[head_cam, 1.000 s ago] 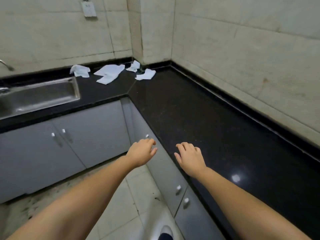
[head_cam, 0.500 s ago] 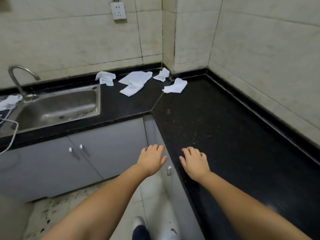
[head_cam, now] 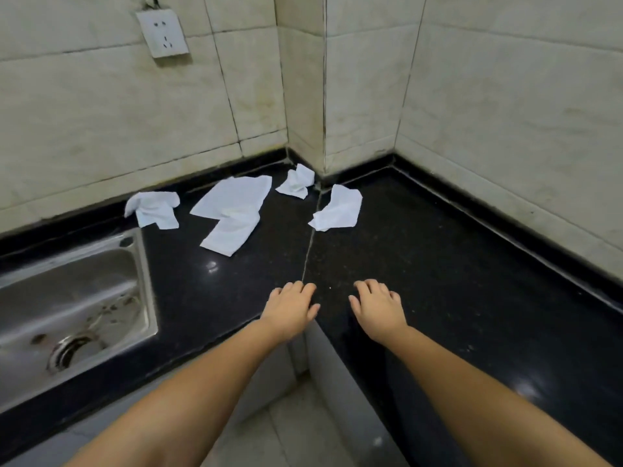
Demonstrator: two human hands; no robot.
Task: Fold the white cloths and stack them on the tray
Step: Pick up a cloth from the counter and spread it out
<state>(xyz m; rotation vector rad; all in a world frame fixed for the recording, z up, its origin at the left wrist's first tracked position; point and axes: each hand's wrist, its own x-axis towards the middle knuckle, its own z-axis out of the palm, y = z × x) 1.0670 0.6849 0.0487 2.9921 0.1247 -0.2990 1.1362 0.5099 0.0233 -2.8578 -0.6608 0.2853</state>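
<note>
Cloths first: four white ones sit at the back of the black countertop (head_cam: 438,264), near the inner corner of the tiled walls. Biggest cloth (head_cam: 234,214) is spread partly flat in the middle, a crumpled cloth (head_cam: 153,210) lies to its left just behind the sink (head_cam: 77,298), a small scrunched cloth (head_cam: 296,182) is tucked right at the corner, and another rumpled cloth (head_cam: 338,210) sits just right of the counter seam. All lie apart from each other, none folded. Left hand (head_cam: 290,308) and right hand (head_cam: 379,306) are both stretched out over the counter's front edge, fingers relaxed, holding nothing, well short of the cloths. Wall socket (head_cam: 161,33) is up top left.
</note>
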